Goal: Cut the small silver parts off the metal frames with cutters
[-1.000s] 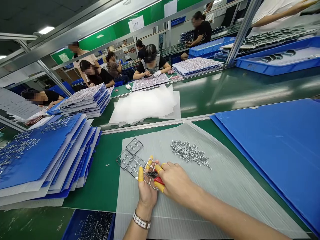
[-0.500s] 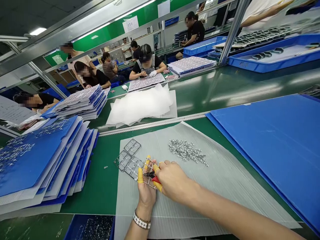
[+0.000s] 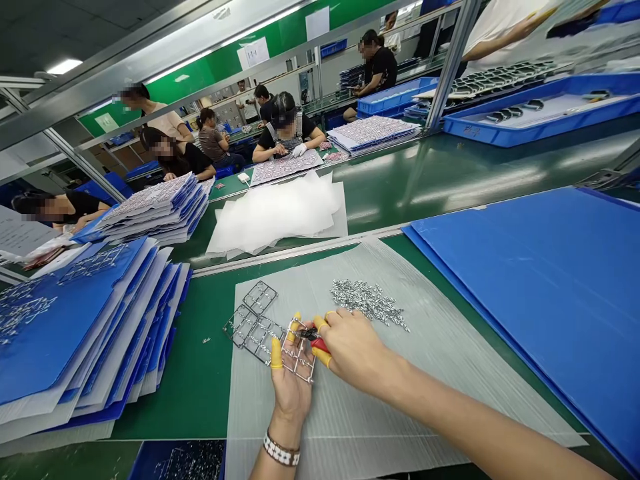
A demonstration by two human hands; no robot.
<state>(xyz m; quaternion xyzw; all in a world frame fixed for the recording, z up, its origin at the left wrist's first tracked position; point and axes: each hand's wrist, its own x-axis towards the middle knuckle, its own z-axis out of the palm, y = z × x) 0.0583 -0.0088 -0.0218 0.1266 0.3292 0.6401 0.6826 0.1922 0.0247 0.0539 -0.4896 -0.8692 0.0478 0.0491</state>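
**Near zone:** L hand [image 3: 291, 390] is palm-up, w/ beaded bracelet [image 3: 281, 451] at wrist, and carries metal fret [image 3: 298, 353], a grid of linked rectangular sections. Held section lies across L palm; remaining sections [image 3: 249, 325] extend left, clear of hand, to edge of grey corrugated sheet [image 3: 425, 400]. L fingers are spread either side of held section and pinch its edges; yellow finger cots [image 3: 276, 353] cover the tips. R hand [image 3: 353, 347] is above, R fingers pressed together, pinching red-handled side cutters [image 3: 311, 335]. Cutter tips are at top of held section, nearer its far edge than moments earlier. Fret remains in L hand. Contact between blades and wire: cannot confirm at this res

**Mid zone:** loose pile of small silver metal parts [image 3: 367, 301] lies on sheet just beyond R hand, apart from fret. Sheet rests on green worktop [image 3: 175, 380]. Stacked blue sheets [image 3: 75, 333] are left of sheet; single blue sheet [image 3: 525, 287] is right; blue tray of metal parts [image 3: 175, 461] sits at bottom edge of view

**Far zone:** white translucent sheets [image 3: 275, 217] and stacked layered sheets [image 3: 155, 212] lie on next worktop. Beyond, co-worker w/ white glove [image 3: 299, 151] handles printed sheet [image 3: 285, 167]; blue trays [image 3: 543, 113] at upper right
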